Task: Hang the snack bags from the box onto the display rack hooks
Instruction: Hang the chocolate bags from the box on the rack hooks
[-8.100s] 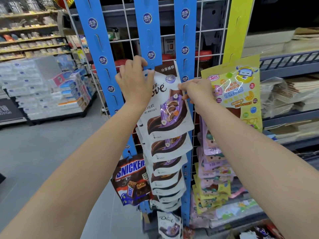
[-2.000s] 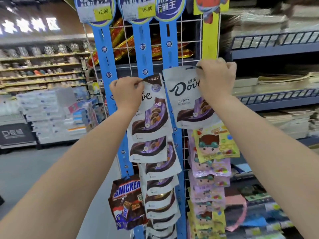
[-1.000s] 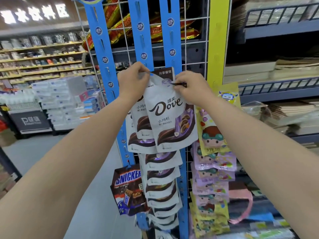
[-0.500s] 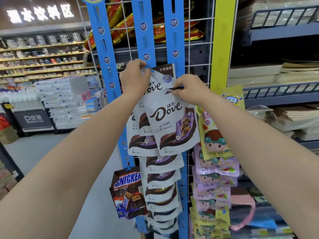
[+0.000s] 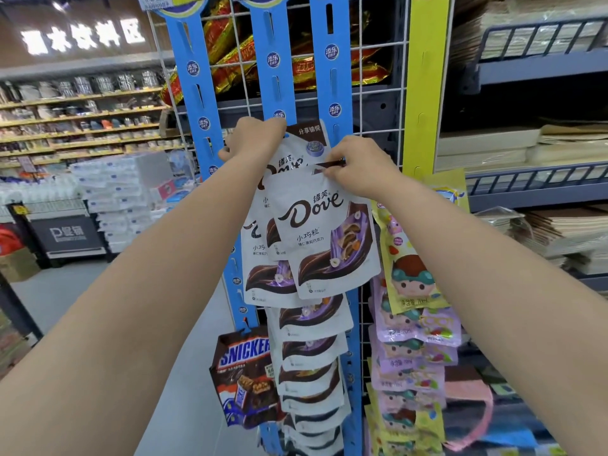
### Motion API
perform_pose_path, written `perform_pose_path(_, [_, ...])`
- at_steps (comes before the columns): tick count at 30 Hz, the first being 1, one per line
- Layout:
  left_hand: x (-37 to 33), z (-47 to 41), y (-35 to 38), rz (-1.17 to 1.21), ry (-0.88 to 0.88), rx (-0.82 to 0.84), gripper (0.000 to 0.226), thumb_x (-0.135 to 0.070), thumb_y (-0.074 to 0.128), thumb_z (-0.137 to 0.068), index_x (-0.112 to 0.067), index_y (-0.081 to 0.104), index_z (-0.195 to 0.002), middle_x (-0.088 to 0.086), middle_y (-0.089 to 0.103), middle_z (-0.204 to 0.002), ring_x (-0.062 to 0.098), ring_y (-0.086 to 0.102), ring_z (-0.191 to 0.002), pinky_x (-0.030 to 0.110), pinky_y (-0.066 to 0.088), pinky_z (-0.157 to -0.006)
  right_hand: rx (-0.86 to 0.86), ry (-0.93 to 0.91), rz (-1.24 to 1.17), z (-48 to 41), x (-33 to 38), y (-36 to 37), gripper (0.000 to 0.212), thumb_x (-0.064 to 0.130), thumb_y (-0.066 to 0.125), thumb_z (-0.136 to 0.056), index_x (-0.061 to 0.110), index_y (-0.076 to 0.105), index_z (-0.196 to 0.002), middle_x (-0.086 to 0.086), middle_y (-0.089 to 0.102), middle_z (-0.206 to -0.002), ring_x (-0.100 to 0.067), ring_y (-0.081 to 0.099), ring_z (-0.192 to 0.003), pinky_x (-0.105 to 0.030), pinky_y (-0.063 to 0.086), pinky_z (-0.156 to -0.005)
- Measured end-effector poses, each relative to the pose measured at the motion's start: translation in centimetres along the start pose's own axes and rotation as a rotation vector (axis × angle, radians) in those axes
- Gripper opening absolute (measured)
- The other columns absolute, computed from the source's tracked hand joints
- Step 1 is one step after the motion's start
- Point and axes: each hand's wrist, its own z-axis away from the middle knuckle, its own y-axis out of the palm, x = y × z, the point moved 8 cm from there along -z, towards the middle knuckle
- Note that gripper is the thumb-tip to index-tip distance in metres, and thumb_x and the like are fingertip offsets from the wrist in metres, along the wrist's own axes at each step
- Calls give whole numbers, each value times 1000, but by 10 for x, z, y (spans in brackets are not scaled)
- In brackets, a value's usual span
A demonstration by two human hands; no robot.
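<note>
Two grips work at the middle blue plastic hanging strip [image 5: 275, 60] of the white wire display rack [image 5: 371, 77]. The left grip [image 5: 253, 139] pinches the top corner of an upper white Dove chocolate pouch [image 5: 307, 139] against the strip. The right grip [image 5: 358, 166] pinches the dark top edge of the front Dove pouch [image 5: 325, 232], which overlaps it just below. Recommended: line the front pouch's top squarely over the next free hook and seat it fully before letting go. The hook itself is hidden.

I am in a shop: snack bags [image 5: 312, 324] hang on the wire display rack [image 5: 375, 103], and left of the rack stand long shelves [image 5: 82, 120] of goods.
</note>
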Motion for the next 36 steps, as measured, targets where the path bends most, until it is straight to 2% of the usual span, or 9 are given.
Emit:
perform_pose_path(2, [-3, 1, 1, -45, 18, 6, 19, -38, 51, -82, -20, 49, -86, 4, 56, -101, 30, 44, -113, 42, 23, -106, -2, -5, 0, 0, 1, 2, 18, 21, 53, -90, 18, 69, -99, 0, 55, -98, -23, 51, -108, -38, 45, -86])
perform_pose_path(4, [-6, 1, 2, -91, 50, 4, 19, -39, 49, -83, -20, 49, -87, 5, 59, -105, 29, 46, -112, 42, 20, -102, 1, 7, -13, 1, 2, 4, 20, 21, 52, -91, 20, 69, -101, 4, 52, -93, -22, 52, -103, -34, 42, -81])
perform_pose_path(9, [-4, -2, 1, -153, 116, -16, 29, -44, 49, -81, -20, 44, -65, 3, 56, -89, 28, 51, -106, 41, 24, -92, 33, 41, -39, 3, 1, 6, 20, 21, 53, -91, 18, 69, -102, 1, 54, -87, -20, 46, -85, -30, 38, -75])
perform_pose_path(16, [8, 2, -3, -216, 245, -99, 42, -43, 49, -86, -19, 37, -53, -5, 42, -57, 22, 48, -72, 39, 25, -90, 61, 54, -27, 6, 0, 13, 15, 20, 54, -90, 19, 68, -90, 1, 56, -84, -21, 50, -82, -30, 36, -70])
perform_pose_path(24, [6, 17, -17, -114, 531, -216, 22, -36, 53, -88, -18, 63, -80, -6, 62, -85, 18, 56, -92, 37, 34, -88, 51, 89, 4, 5, -4, 12, 17, 20, 54, -89, 18, 70, -93, 0, 59, -85, -22, 52, -83, -30, 39, -69])
perform_pose_path(28, [-6, 35, 4, -77, 749, 65, 25, -36, 56, -87, -15, 69, -84, -6, 64, -78, 12, 59, -77, 39, 49, -83, 24, 68, 1, 2, 2, 6, 15, 21, 57, -88, 18, 71, -92, -1, 58, -84, -22, 51, -84, -29, 37, -68])
perform_pose_path(31, [-10, 46, 24, -185, 791, 228, 23, -33, 56, -88, -16, 72, -94, -3, 70, -87, 10, 60, -82, 39, 49, -86, 20, 64, -45, 0, 5, 3, 11, 23, 58, -88, 20, 69, -88, 6, 51, -69, -19, 48, -76, -30, 39, -66])
perform_pose_path(33, [-11, 47, 28, -180, 757, 263, 22, -27, 54, -88, -17, 72, -97, -5, 69, -91, 13, 60, -88, 40, 48, -89, 14, 86, -101, -4, 4, 3, 12, 20, 59, -87, 18, 71, -89, 11, 45, -63, -17, 48, -68, -32, 45, -67])
perform_pose_path(36, [-16, 49, 24, -179, 737, 202, 31, -34, 49, -78, -20, 71, -95, -4, 71, -95, 17, 62, -95, 41, 46, -90, -28, 113, -148, -9, 3, -2, 15, 21, 61, -85, 11, 73, -86, -3, 59, -67, -21, 54, -67, -35, 49, -70])
